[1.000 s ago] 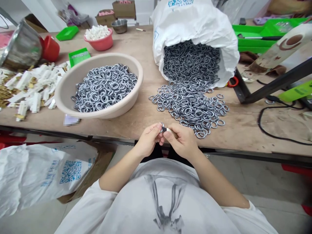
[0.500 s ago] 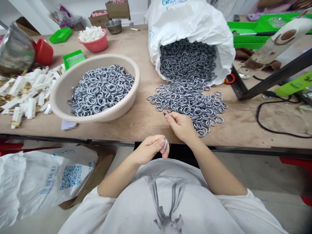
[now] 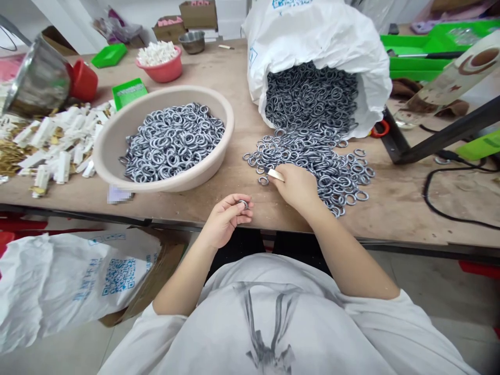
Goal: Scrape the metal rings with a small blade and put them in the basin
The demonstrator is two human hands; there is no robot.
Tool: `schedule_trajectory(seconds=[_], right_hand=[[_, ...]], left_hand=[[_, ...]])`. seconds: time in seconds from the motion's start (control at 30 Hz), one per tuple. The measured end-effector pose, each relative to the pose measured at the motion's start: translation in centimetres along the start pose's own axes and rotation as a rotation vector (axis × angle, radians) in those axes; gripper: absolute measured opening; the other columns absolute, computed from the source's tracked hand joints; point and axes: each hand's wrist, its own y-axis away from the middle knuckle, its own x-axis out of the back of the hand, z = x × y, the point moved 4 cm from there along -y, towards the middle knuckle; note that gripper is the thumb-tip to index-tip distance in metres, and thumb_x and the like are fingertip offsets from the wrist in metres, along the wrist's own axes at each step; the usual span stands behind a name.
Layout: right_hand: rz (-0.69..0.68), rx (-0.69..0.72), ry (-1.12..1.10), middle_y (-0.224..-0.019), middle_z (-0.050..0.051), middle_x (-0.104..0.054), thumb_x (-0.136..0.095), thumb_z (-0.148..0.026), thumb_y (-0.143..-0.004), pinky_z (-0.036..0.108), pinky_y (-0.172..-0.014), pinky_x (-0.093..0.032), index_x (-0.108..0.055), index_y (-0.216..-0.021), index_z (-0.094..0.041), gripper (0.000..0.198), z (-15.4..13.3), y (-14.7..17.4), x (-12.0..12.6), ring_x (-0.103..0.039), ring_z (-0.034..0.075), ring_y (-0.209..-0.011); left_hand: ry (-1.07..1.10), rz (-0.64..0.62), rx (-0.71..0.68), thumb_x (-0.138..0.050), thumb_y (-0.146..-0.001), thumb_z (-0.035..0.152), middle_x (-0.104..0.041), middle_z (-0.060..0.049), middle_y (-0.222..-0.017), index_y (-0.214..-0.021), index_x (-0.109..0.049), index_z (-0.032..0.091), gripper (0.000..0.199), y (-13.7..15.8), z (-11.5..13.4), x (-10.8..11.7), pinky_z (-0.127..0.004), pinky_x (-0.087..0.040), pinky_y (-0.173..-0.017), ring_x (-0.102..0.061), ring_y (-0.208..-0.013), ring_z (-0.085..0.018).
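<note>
My left hand (image 3: pixel 223 221) pinches a single grey ring (image 3: pixel 244 204) between thumb and fingers, just over the table's front edge. Closed around a small tool with a pale, flat handle and a dark tip (image 3: pixel 275 175) is my right hand (image 3: pixel 299 188); the tool's exact kind is unclear. That hand is at the near left side of a loose pile of grey rings (image 3: pixel 312 156). The pile spills from a white sack (image 3: pixel 320 36) lying on its side. To the left, a beige basin (image 3: pixel 164 185) holds many similar rings.
White pieces with brass-coloured parts (image 3: pixel 62 166) cover the table's left end. Behind them are a metal bowl (image 3: pixel 42 78), a red cup (image 3: pixel 84 80) and a pink basin (image 3: pixel 166 73). A black metal bar (image 3: pixel 449 130) and a cable (image 3: pixel 425 187) lie right.
My left hand has moved forward and left with the ring, its fingers now turned up. My right hand has rotated, showing more of the pale tool. The view has shifted slightly.
</note>
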Motion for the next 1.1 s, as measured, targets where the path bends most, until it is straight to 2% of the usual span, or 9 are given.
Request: schedule_trajectory(seconds=[0.07, 0.13, 0.23, 0.37, 0.47, 0.57, 0.73, 0.9, 1.1], right_hand=[[0.028, -0.020, -0.187, -0.081, 0.006, -0.068, -0.057, -0.037, -0.091, 0.028, -0.060, -0.029, -0.065, -0.078, -0.019, 0.023, 1.0, 1.1, 0.4, -0.057, 0.019, -0.073], [-0.028, 0.001, -0.485, -0.066, 0.001, -0.058, -0.058, -0.042, -0.089, 0.028, -0.059, -0.029, -0.061, -0.071, -0.019, 0.030, 1.3, 2.3, 0.3, -0.049, 0.015, -0.064], [-0.205, 0.087, -0.917, -0.064, -0.002, -0.052, -0.057, -0.053, -0.086, 0.027, -0.061, -0.034, -0.059, -0.071, -0.018, 0.038, 0.4, 4.0, 0.1, -0.045, 0.013, -0.063], [-0.238, 0.116, -1.113, -0.065, -0.003, -0.050, -0.059, -0.059, -0.085, 0.027, -0.062, -0.035, -0.057, -0.071, -0.018, 0.044, -0.7, 5.0, 0.2, -0.043, 0.012, -0.063], [-0.170, 0.098, -1.115, -0.061, -0.004, -0.045, -0.055, -0.063, -0.088, 0.026, -0.059, -0.032, -0.051, -0.067, -0.020, 0.048, -0.8, 5.3, 0.2, -0.038, 0.011, -0.059], [-0.033, 0.068, -0.929, -0.059, -0.005, -0.040, -0.054, -0.064, -0.088, 0.027, -0.057, -0.028, -0.045, -0.064, -0.021, 0.050, -0.5, 6.0, 0.4, -0.035, 0.011, -0.057], [0.079, 0.271, -0.640, -0.061, -0.001, -0.046, -0.043, -0.057, -0.096, 0.029, -0.058, -0.026, -0.041, -0.061, -0.021, 0.050, -1.2, 7.7, 1.1, -0.040, 0.012, -0.059], [0.081, 0.333, -0.521, -0.058, -0.001, -0.045, -0.043, -0.054, -0.097, 0.029, -0.057, -0.024, -0.038, -0.060, -0.022, 0.049, -1.6, 8.0, 1.1, -0.038, 0.012, -0.056], [-0.028, 0.335, -0.517, -0.055, -0.002, -0.047, -0.042, -0.055, -0.097, 0.029, -0.056, -0.023, -0.044, -0.058, -0.021, 0.051, -1.7, 7.8, 0.5, -0.041, 0.012, -0.054]], left_hand=[[-0.020, 0.010, -0.020, -0.083, -0.068, 0.036, -0.065, -0.001, -0.083, -0.088, -0.066, 0.015, 0.033, -0.4, -0.1, -0.5, -0.021, -0.050, -0.061, -0.060, -0.067, -0.009], [-0.133, 0.031, -0.095, -0.078, -0.074, 0.038, -0.058, 0.002, -0.074, -0.086, -0.063, 0.016, 0.029, -0.8, -0.1, -1.2, -0.019, -0.043, -0.058, -0.050, -0.061, -0.007], [-0.399, 0.002, -0.251, -0.068, -0.085, 0.045, -0.054, 0.003, -0.072, -0.087, -0.063, 0.017, 0.029, -1.1, 0.2, -2.7, -0.020, -0.037, -0.061, -0.044, -0.064, -0.008], [-0.545, -0.129, -0.317, -0.058, -0.090, 0.053, -0.054, 0.001, -0.072, -0.074, -0.059, 0.016, 0.040, -1.0, 0.2, -4.5, -0.023, -0.036, -0.065, -0.044, -0.069, -0.011], [-0.417, -0.131, -0.224, -0.062, -0.085, 0.057, -0.043, 0.004, -0.062, -0.069, -0.053, 0.017, 0.044, -0.9, -0.3, -5.0, -0.023, -0.030, -0.055, -0.034, -0.058, -0.009], [-0.229, -0.095, -0.136, -0.064, -0.083, 0.057, -0.035, 0.006, -0.058, -0.067, -0.047, 0.018, 0.045, -0.8, -0.9, -5.1, -0.022, -0.023, -0.048, -0.027, -0.050, -0.007], [-0.129, -0.106, -0.150, -0.064, -0.084, 0.051, -0.034, 0.006, -0.057, -0.065, -0.044, 0.018, 0.043, -0.3, -1.1, -5.1, -0.021, -0.029, -0.048, -0.031, -0.050, -0.006], [-0.116, -0.086, -0.130, -0.067, -0.082, 0.052, -0.035, 0.007, -0.057, -0.067, -0.045, 0.018, 0.043, 0.0, -1.1, -4.7, -0.020, -0.031, -0.048, -0.032, -0.049, -0.006], [-0.087, -0.084, -0.081, -0.070, -0.078, 0.054, -0.034, 0.007, -0.055, -0.066, -0.042, 0.019, 0.047, 0.1, -1.4, -4.4, -0.020, -0.030, -0.047, -0.030, -0.047, -0.006]])
